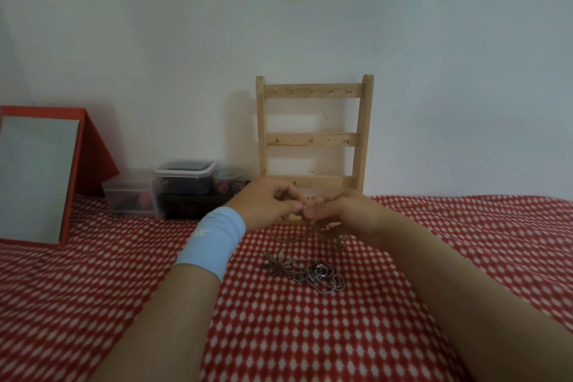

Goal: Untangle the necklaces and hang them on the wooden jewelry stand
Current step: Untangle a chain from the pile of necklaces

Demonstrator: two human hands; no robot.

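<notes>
Head view: my left hand [268,201] and right hand [347,215] are meeting at 12 o'clock of tangled pile [319,276], curled fingertips of both pinching thin chain [291,237], which is drooping below them. Am judging chain light, limp, snag-prone; am favouring hold near clasp, teasing not tugging. Wooden stand [313,133] standing just beyond hands, hooks bare. Pinch point blurring; knuckles hiding stand base; am not telling clasp from link.

Bare forearms, a light-blue wristband [210,245] (small white mark) on the left wrist.
</notes>
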